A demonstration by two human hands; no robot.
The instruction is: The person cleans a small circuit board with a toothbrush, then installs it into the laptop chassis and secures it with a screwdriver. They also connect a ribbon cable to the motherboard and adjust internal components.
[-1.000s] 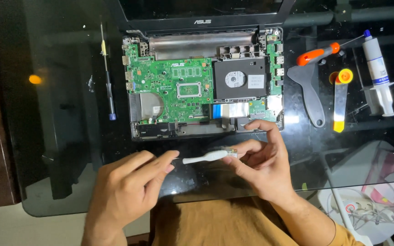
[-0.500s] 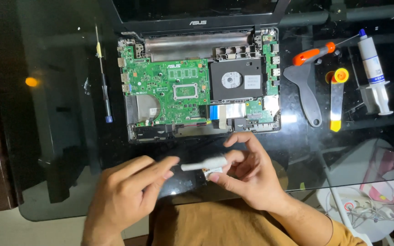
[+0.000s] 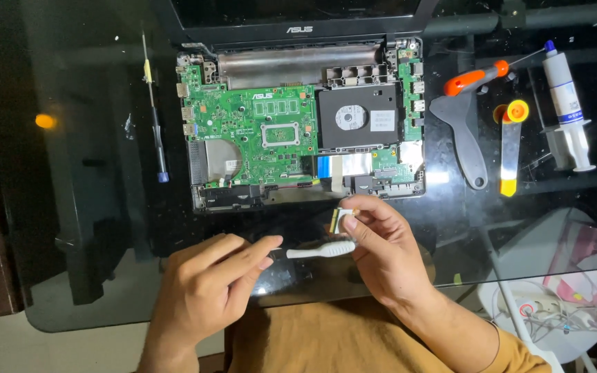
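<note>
An opened laptop (image 3: 298, 131) lies on the dark glass table (image 3: 91, 207), its green motherboard (image 3: 257, 131) and black drive (image 3: 357, 117) exposed. My left hand (image 3: 209, 290) pinches the left end of a small white-handled tool (image 3: 319, 250), which lies level just in front of the laptop. My right hand (image 3: 388, 262) holds a small flat card (image 3: 343, 220) upright between thumb and forefinger. The tool's right end rests against the lower fingers of my right hand. The tool's tip is hidden there.
A thin screwdriver (image 3: 153, 103) lies left of the laptop. To the right are an orange-handled screwdriver (image 3: 475, 77), a grey plastic pry tool (image 3: 468, 138), a yellow-tipped pry strip (image 3: 510, 148) and a paste syringe (image 3: 564, 97). A white bundle with wires (image 3: 554, 304) sits bottom right.
My right hand drew back from the laptop's front edge, then raised the small card above the tool. The tool has levelled out. My left hand barely moved.
</note>
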